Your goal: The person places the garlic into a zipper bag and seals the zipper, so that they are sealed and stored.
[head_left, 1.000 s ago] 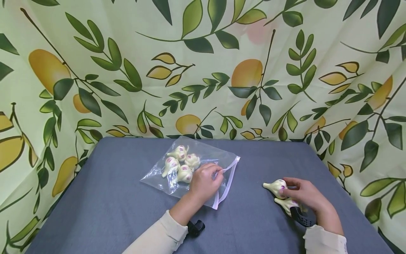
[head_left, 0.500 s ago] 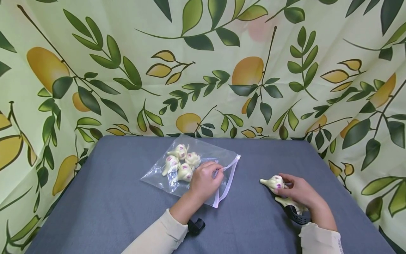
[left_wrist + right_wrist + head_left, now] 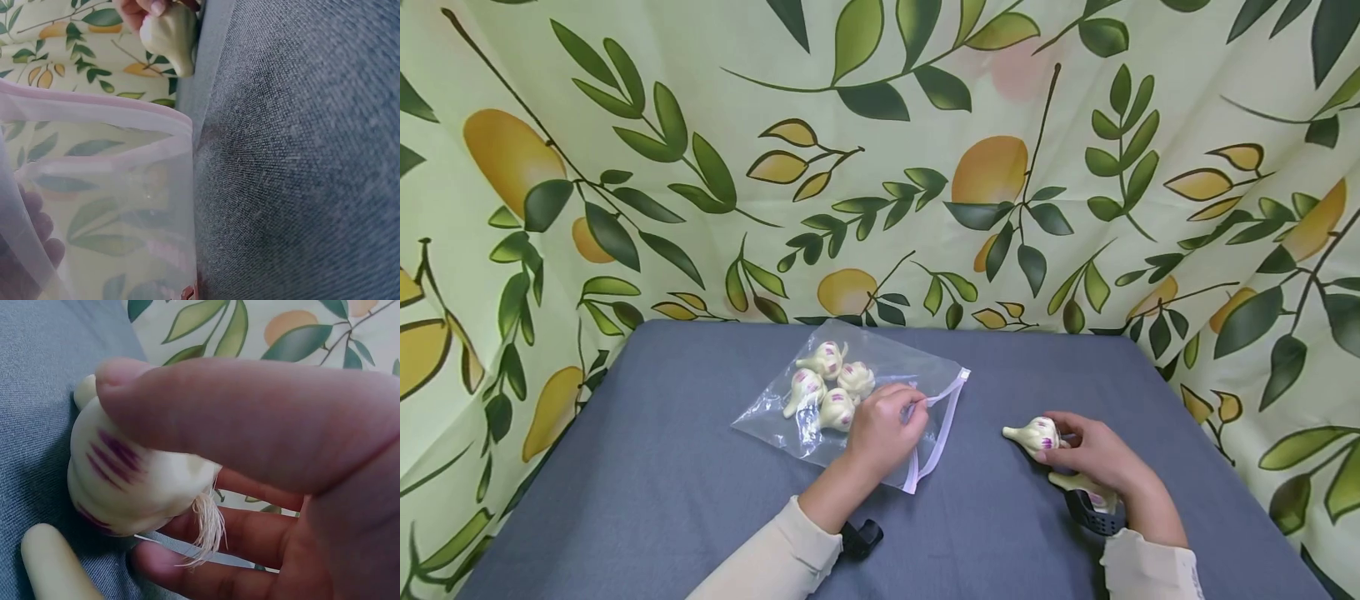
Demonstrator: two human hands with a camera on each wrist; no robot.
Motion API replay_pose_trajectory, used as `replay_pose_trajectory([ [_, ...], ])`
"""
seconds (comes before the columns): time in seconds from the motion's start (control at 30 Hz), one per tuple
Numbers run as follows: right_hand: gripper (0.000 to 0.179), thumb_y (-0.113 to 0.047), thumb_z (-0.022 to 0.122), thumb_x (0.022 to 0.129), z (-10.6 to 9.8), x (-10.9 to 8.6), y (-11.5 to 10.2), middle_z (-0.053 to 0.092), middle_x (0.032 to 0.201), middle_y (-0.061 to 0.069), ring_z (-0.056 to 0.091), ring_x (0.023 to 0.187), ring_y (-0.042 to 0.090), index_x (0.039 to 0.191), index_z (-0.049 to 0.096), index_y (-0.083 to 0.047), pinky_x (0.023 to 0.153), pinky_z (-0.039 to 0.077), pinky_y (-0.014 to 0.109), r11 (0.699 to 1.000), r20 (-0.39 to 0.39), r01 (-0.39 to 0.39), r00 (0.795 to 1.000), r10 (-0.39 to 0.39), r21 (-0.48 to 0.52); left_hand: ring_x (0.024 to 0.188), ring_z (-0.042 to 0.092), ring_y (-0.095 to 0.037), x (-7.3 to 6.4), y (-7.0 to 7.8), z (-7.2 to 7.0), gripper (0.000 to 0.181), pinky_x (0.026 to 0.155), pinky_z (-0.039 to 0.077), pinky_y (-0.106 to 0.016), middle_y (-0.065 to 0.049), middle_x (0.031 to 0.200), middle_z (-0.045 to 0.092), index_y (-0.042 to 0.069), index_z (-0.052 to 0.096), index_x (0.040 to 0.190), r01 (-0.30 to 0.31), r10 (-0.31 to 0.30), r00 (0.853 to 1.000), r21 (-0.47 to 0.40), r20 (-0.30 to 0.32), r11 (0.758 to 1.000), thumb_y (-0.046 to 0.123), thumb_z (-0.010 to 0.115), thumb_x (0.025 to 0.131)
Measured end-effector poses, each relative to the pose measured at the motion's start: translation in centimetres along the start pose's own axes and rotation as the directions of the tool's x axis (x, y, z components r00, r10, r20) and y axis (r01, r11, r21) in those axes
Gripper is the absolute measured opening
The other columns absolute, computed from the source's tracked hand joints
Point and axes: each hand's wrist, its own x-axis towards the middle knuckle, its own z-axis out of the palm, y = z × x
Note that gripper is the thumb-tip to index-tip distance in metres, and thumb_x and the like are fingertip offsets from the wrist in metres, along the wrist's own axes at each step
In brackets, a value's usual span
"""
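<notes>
My left hand (image 3: pixel 887 427) pinches the opening edge of a clear zip bag (image 3: pixel 917 367), holding its mouth apart on the right side. Inside the bag lie several garlic bulbs (image 3: pixel 837 410), white with purple streaks. Over at the right, my right hand (image 3: pixel 1093 450) grips another garlic bulb (image 3: pixel 1036 437) between thumb and fingers. In the right wrist view this bulb (image 3: pixel 125 469) shows its stringy roots, and the thumb lies across its top. A second loose bulb (image 3: pixel 1078 483) lies below that hand, partly hidden behind the wrist strap (image 3: pixel 1093 512).
A grey cloth (image 3: pixel 647 500) covers the table. Behind it hangs a curtain (image 3: pixel 880 167) printed with leaves and fruit. A black camera mount (image 3: pixel 861 540) sits at the left wrist.
My right hand has moved left with its garlic bulb, away from the second loose bulb. The left hand and the bag have stayed in place.
</notes>
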Motion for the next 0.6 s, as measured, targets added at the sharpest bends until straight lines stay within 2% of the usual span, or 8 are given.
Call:
replay_pose_trajectory([
  [0.13, 0.072, -0.035, 0.079, 0.081, -0.2, 0.1, -0.6, 0.062, 0.124, 0.021, 0.063, 0.099, 0.024, 0.138, 0.05, -0.001, 0.071, 0.051, 0.028, 1.0, -0.011, 0.012, 1.0, -0.012, -0.01, 0.089, 0.072, -0.019, 0.2, 0.0, -0.2, 0.008, 0.081, 0.057, -0.028, -0.003, 0.087, 0.075, 0.008, 0.076, 0.084, 0.003, -0.003, 1.0, -0.006, -0.006, 1.0, 0.008, 0.071, 0.079],
  [0.33, 0.071, -0.039, 0.078, 0.081, -0.4, 0.3, -1.4, 0.065, 0.12, 0.019, 0.064, 0.102, 0.027, 0.138, 0.052, -0.005, 0.073, 0.051, 0.03, 0.998, -0.072, 0.038, 0.996, -0.042, -0.054, 0.088, 0.072, -0.018, 0.4, 0.0, -0.2, 0.007, 0.08, 0.057, -0.028, -0.003, 0.087, 0.075, 0.008, 0.076, 0.084, 0.001, -0.001, 1.0, 0.005, -0.015, 1.0, 0.008, 0.071, 0.078],
  [0.6, 0.073, -0.04, 0.078, 0.081, 0.6, 0.5, -2.8, 0.062, 0.124, 0.019, 0.062, 0.109, 0.036, 0.14, 0.05, -0.007, 0.079, 0.052, 0.039, 0.996, -0.106, 0.075, 0.991, -0.079, -0.044, 0.088, 0.072, -0.019, 0.2, 0.1, -0.1, 0.007, 0.079, 0.057, -0.029, -0.003, 0.087, 0.075, 0.007, 0.076, 0.084, 0.008, -0.008, 1.0, 0.002, 0.0, 1.0, 0.007, 0.072, 0.078],
])
